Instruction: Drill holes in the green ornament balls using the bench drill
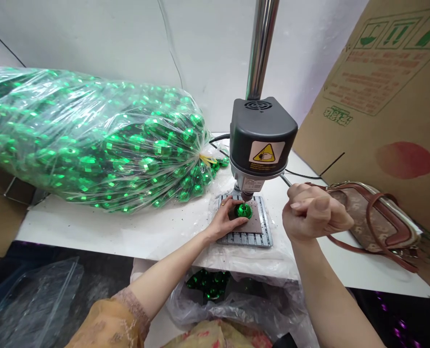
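Observation:
My left hand (226, 218) pinches a shiny green faceted bead (244, 210) between thumb and fingers on a brown board (253, 224). The board lies on the slotted metal base (263, 240) of a small bench drill press (263, 133). Its chuck (247, 195) is directly above the bead, with the bit at or in the bead's top; how deep I cannot tell. My right hand (311, 212) is closed in a fist around the end of the drill press's feed lever (285, 180), whose grip is hidden in the fingers.
A large tied clear bag (91, 140) of green beads lies at the left. A brown handbag (378, 217) and a tall cardboard box (385, 96) stand at the right. Below the table edge hangs a plastic bag (185, 309) with green beads. A black cable (305, 174) runs behind the drill press.

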Tool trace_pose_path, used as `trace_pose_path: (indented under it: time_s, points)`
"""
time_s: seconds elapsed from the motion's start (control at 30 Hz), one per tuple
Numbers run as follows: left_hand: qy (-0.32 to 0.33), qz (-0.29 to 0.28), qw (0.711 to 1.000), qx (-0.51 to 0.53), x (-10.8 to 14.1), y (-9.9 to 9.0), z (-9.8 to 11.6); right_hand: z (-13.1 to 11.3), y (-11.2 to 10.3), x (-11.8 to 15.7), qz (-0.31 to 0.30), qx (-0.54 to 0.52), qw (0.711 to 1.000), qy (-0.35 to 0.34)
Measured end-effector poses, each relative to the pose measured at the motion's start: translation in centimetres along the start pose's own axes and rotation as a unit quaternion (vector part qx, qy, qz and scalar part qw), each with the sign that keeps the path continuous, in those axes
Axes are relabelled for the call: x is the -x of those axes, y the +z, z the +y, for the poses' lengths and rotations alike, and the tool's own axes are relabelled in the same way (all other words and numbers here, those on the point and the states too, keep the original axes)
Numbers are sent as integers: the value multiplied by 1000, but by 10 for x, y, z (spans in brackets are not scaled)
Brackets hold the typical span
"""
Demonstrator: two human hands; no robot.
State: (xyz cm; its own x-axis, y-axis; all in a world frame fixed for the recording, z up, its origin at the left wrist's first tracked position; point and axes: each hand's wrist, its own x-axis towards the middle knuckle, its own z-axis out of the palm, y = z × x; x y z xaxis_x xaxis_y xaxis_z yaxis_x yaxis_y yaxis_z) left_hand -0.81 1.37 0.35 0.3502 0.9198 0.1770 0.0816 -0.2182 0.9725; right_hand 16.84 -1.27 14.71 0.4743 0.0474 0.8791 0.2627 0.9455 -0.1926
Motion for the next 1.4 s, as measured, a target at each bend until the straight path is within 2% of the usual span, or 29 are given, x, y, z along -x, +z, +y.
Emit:
trace_pose_path:
  time_s: [0.2, 0.33, 0.4, 0.47, 0.57, 0.67, 0.73, 0.77, 0.83, 0.93, 0.97, 1.03, 1.07, 1.13, 1.2, 1.27, 1.33, 1.4]
  points:
    - [-2, 1, 1000, -8, 0, 0, 0, 0, -7, 11, -7, -6, 1000, 12]
    - [0, 1, 1000, -18, 1, -1, 0, -7, 1, 6, 10, -8, 1000, 23]
    - [4, 6, 1000, -23, 1, 0, 1, -11, 11, -8, 37, -3, 997, 67]
    - [9, 13, 999, -34, 1, 2, 2, -14, 23, -29, 62, 25, 985, 162]
    - [20, 33, 998, -46, 2, 6, 4, -14, 37, -57, 45, 78, 964, 251]
    - [50, 90, 992, -67, 13, 7, 10, -11, 41, -70, 27, 79, 955, 284]
    - [92, 122, 982, -114, 30, 5, 17, -10, 41, -71, 22, 78, 956, 282]
    - [123, 122, 975, -142, 43, 3, 20, -10, 40, -70, 20, 80, 957, 278]
    - [202, 76, 957, -193, 75, -3, 25, -10, 39, -68, 14, 86, 960, 268]
    - [306, -57, 905, -290, 130, -12, 22, -11, 38, -67, 11, 86, 961, 262]
    - [326, -94, 880, -333, 147, -15, 18, -10, 38, -67, 12, 85, 962, 261]
    - [354, -132, 833, -405, 174, -20, 9, -10, 38, -67, 13, 83, 962, 259]
    - [358, -143, 818, -426, 183, -22, 4, -10, 38, -66, 15, 83, 963, 257]
    - [365, -158, 811, -429, 189, -28, -1, -10, 38, -66, 15, 81, 964, 253]
    - [375, -169, 819, -400, 178, -35, 0, -10, 37, -66, 15, 82, 964, 251]
    - [367, -156, 828, -395, 146, -43, 8, -10, 37, -65, 12, 84, 965, 249]
    - [310, -136, 833, -438, 94, -51, 18, -10, 37, -64, 11, 88, 966, 242]
    - [235, -112, 828, -497, 29, -59, 26, -10, 37, -64, 14, 89, 967, 237]
